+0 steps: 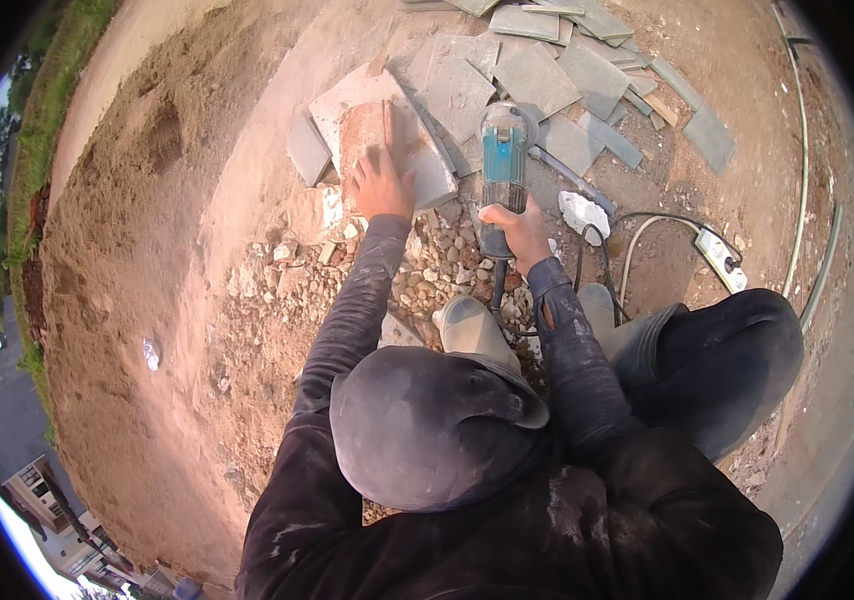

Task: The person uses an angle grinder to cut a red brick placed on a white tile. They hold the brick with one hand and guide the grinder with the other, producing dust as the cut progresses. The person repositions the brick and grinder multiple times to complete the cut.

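Note:
My left hand (384, 188) lies on a reddish-brown block (364, 130), its fingers spread over the near end. This block rests on a pale flat slab (429, 165) on the ground. In my right hand (521, 228) is a teal and grey angle grinder (504, 152), gripped round the rear of its body. The grinder's head points away from me, to the right of the slab. From its rear end a dark cord runs down. I cannot make out the disc or whether it turns.
Grey-green stone tiles (537, 80) lie scattered beyond the grinder. Stone rubble (437, 260) covers the ground before my boots (472, 325). A white power strip (722, 260) with cords, a white lump (584, 217) and a grey pipe (572, 178) lie to the right.

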{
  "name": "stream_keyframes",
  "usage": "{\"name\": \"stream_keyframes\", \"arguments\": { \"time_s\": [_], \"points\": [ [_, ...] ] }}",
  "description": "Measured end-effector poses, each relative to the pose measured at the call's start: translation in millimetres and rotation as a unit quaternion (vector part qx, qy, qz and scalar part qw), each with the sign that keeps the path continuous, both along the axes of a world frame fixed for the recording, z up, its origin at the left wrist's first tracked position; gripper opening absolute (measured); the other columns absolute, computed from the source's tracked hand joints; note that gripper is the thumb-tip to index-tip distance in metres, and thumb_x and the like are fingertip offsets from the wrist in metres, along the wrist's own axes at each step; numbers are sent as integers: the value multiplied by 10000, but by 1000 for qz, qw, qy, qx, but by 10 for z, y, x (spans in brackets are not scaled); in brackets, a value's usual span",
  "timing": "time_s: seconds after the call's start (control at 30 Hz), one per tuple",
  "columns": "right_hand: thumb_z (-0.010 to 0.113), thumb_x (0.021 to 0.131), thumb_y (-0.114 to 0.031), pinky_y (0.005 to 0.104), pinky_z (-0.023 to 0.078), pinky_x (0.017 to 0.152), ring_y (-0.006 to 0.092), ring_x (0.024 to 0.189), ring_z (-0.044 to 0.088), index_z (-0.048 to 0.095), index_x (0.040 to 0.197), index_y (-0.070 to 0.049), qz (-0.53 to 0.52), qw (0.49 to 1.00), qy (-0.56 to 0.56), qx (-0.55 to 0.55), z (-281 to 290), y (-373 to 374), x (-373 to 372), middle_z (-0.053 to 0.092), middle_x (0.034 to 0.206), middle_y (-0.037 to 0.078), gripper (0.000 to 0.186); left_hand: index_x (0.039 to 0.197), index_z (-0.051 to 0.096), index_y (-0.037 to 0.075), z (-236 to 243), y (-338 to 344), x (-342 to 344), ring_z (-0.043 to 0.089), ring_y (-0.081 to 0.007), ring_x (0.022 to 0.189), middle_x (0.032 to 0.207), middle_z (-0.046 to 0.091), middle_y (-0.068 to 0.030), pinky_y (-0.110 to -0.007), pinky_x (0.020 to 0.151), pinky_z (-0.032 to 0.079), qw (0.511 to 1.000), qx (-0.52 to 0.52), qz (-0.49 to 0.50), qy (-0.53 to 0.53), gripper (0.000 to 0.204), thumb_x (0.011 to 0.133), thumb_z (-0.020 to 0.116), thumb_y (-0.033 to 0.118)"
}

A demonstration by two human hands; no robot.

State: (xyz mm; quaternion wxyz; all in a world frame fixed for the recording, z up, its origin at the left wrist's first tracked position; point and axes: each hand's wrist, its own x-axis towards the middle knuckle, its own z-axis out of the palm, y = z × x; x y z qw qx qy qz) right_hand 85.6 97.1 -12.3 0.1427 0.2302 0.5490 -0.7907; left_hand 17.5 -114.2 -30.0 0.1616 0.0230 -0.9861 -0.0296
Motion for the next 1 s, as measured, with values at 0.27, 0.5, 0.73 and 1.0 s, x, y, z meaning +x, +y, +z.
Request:
{"name": "stream_keyframes", "arguments": {
  "time_s": [0.27,0.5,0.73,1.0],
  "points": [
    [743,697,-127,305,489,703,137,794,605,554,1084,-30,-45,999,3,-28,17,246,-105,633,905,43,441,1270,577,48,-406,24,-124,498,-302,1165,1232,530,-106,-462,997,371,998,-33,-36,35,465,817,612,144],
    [745,693,-126,300,495,710,137,783,607,550,1091,-24,-50,998,-2,-44,-55,178,-151,637,905,45,455,1245,578,-40,-422,-109,-191,512,-352,1122,1207,543,-156,-432,929,456,991,60,-111,48,447,810,594,60],
    [753,674,-141,296,504,721,153,789,611,526,1097,18,-15,998,48,-25,85,9,-164,637,907,63,505,1221,596,-34,90,371,308,571,-341,1053,1154,560,-196,-411,924,453,961,261,-82,31,396,935,641,237],
    [781,647,-302,465,524,762,403,858,670,441,1176,54,80,963,111,230,89,-465,-175,670,928,256,723,1382,463,64,556,674,1154,586,-131,951,1150,540,-41,-305,724,550,665,710,91,-213,590,980,542,489]
  ]
}}
